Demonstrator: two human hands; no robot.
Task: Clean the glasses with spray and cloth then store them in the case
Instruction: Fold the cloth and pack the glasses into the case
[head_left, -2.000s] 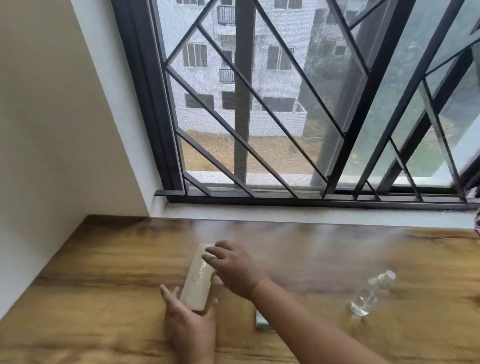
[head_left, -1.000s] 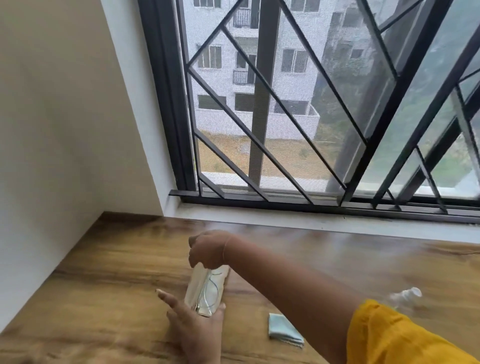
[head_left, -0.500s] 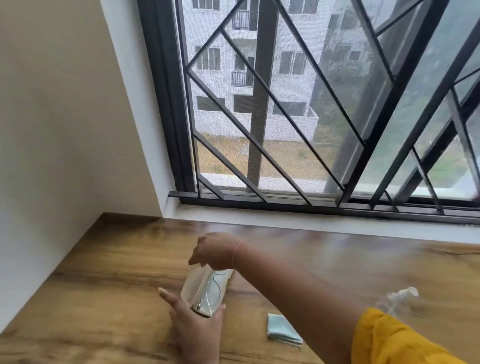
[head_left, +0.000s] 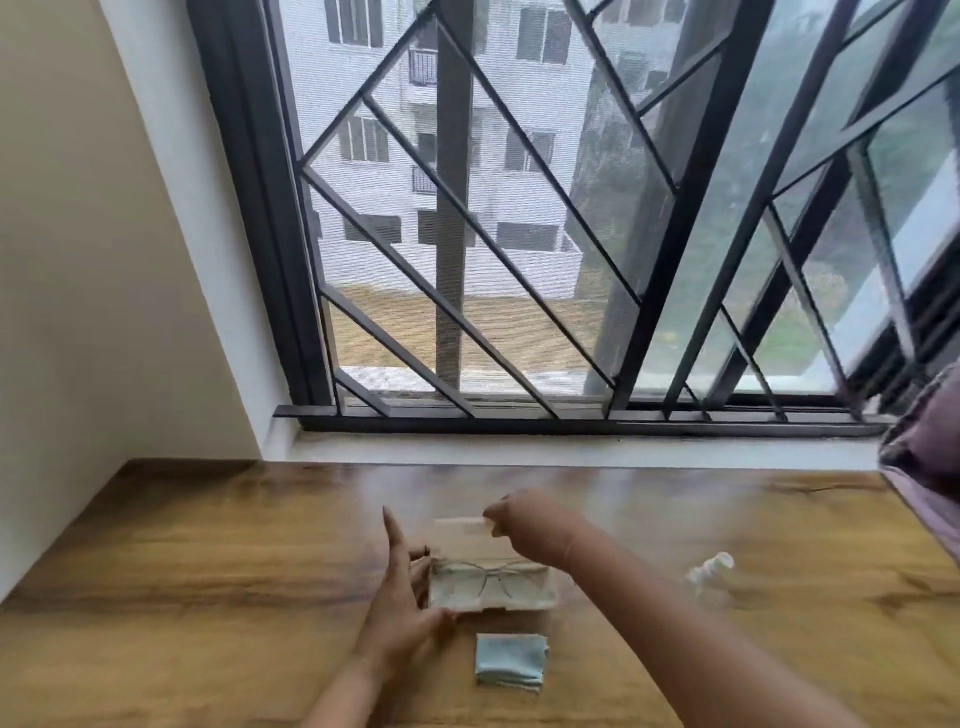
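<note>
The right hand (head_left: 524, 525) pinches the far edge of the lid (head_left: 460, 527) between thumb and fingers and holds the case (head_left: 493, 600) open. Just below that hand, the glasses (head_left: 485, 574) lie inside the case, and I judge them not yet cleaned. The left hand (head_left: 408, 592) sits at the case's left end, fingers mostly straight and thumb at the near corner. It seems to brace rather than grip, though blur makes that unsure. Just nearer the person than the left thumb, the folded cloth (head_left: 511, 660) rests on the tabletop (head_left: 208, 571). Right of the right forearm, well apart from the case, the spray bottle (head_left: 709, 571) lies on its side.

If the pinch slips, the lid may snap down on the thin frame or on fingers reaching in. With only a brace at one end, the case could skid as the glasses come out. The bottle could roll away or leak.
</note>
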